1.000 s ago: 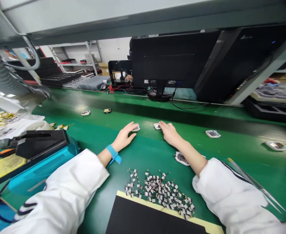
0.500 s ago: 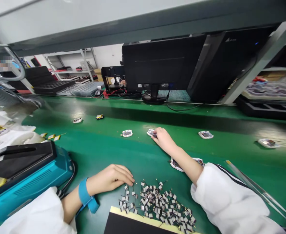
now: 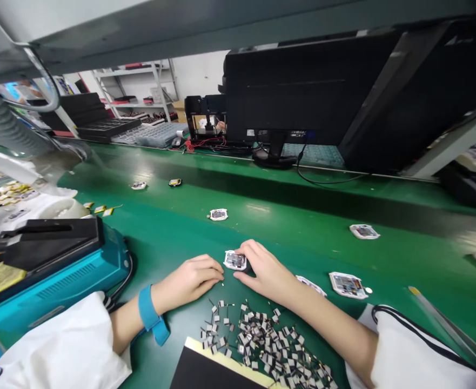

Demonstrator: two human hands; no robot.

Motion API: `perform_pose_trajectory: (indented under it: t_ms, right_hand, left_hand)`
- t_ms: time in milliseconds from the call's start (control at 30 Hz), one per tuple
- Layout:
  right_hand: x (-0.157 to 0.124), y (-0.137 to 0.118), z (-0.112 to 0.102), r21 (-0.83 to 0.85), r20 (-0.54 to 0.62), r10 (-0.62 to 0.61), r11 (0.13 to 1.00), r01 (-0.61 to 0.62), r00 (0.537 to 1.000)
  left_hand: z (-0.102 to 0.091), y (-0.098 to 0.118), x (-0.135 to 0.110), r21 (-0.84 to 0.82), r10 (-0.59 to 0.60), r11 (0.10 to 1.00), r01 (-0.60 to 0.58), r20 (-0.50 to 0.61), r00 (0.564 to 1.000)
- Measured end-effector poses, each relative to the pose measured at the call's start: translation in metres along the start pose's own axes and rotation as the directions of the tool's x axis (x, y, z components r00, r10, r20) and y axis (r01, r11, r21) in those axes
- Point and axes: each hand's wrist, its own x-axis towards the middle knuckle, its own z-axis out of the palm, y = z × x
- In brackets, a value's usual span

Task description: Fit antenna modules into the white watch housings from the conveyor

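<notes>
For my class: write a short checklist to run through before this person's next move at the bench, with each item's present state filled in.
1. Blue wrist strap on the left wrist: ok.
2. Matching strap on the right wrist: not ok, that wrist looks bare.
3. White-framed circuit board lying flat on the green mat: ok.
4. Right hand in contact with the board: ok; whether its fingers grip it: cannot tell.
5. Left hand clear of the pile of small wired components: ok, just above the pile without covering it.
</notes>
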Motion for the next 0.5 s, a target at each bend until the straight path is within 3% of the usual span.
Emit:
perform_pose_trajectory:
  t_ms: [200, 367, 500]
  right_hand:
    - [0.001, 0.004, 0.001, -0.019, -0.042, -0.061, 0.998, 0.060, 0.997]
    - [0.001, 0.012, 0.006, -0.045, -0.113, -0.177, 0.984, 0.173, 0.978]
    - [0.002, 0.018, 0.006, -0.082, -0.163, -0.078, 0.995, 0.065, 0.984]
  left_hand:
    - [0.006, 0.000, 0.012, -0.053, -0.096, 0.995, 0.085, -0.251, 0.963]
    - [0.012, 0.001, 0.024, -0.051, -0.060, 0.997, 0.054, -0.147, 0.987]
    - [0.012, 0.002, 0.024, 0.011, -0.053, 0.998, 0.054, -0.101, 0.993]
